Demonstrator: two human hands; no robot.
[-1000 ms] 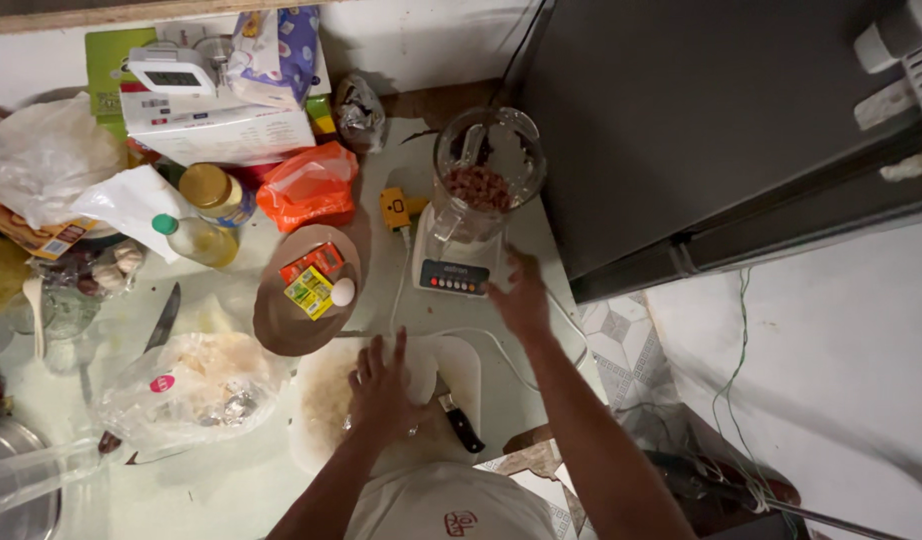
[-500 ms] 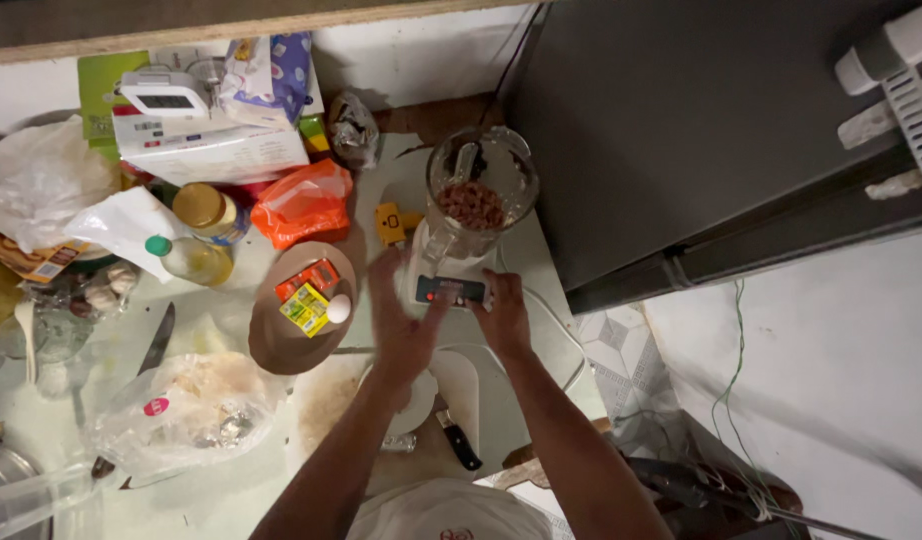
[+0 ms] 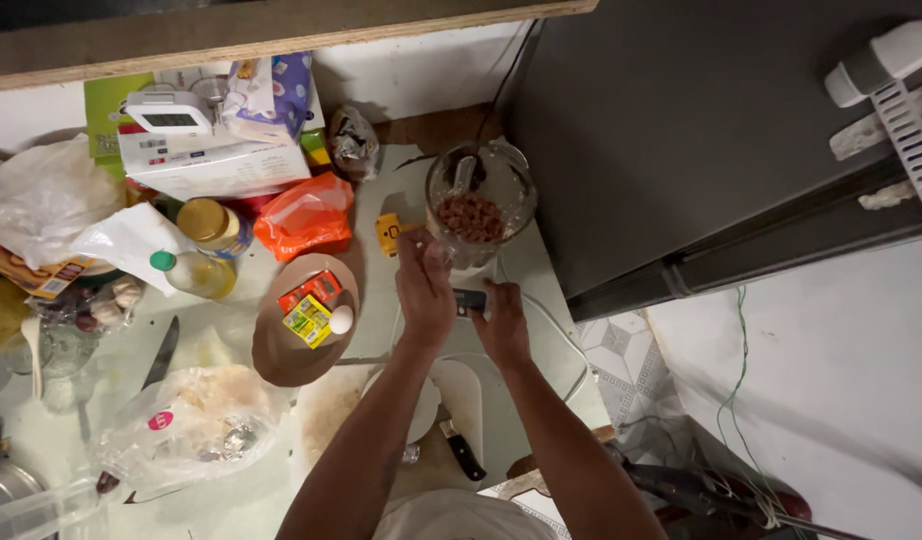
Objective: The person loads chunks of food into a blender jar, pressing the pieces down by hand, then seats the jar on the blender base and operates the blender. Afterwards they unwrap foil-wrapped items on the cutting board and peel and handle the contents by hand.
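Two bare hands meet at the white blender base with its dark control panel [image 3: 469, 297], which stands on the pale counter [image 3: 381, 200] just beside the dark grey cabinet [image 3: 681, 130]. The left hand [image 3: 424, 290] covers the base's left side, fingers curled up against the clear jug holding reddish-brown pieces [image 3: 478, 205], though whether it grips the jug is hard to tell. The right hand [image 3: 503, 322] rests its fingertips, held loosely together, on the panel; a brown plate with small packets and an egg [image 3: 306, 320] lies near.

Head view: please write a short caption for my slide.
Both hands, left hand and right hand, rest on a blender.
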